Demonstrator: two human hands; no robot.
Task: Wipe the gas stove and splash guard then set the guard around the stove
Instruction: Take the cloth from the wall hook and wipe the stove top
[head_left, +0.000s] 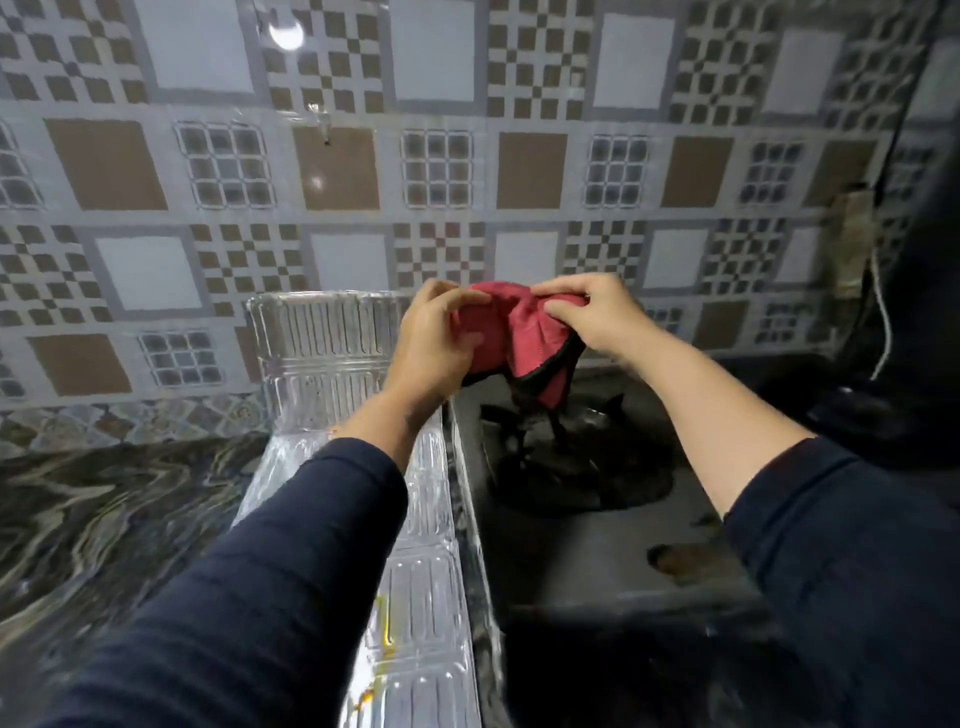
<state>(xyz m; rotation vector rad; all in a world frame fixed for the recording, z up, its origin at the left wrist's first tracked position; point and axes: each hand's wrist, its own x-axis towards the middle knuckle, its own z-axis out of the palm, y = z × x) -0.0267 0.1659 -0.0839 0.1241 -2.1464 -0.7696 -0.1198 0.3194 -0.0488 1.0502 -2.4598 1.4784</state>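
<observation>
A red cloth (527, 332) with a dark edge hangs between both hands, above the back of the black gas stove (587, 525). My left hand (434, 340) grips its left end and my right hand (592, 314) pinches its right end. The stove's black burner grate (563, 452) lies right under the cloth. A shiny embossed foil splash guard (322, 338) stands to the left of the stove; one panel is upright near the wall and another (421, 597) runs forward along the stove's left side, partly hidden by my left forearm.
A dark marbled countertop (104, 519) spreads to the left of the guard. A patterned tile wall (467, 171) rises behind. On the right, a dark object (914, 312) and a white cord (883, 322) stand beside the stove.
</observation>
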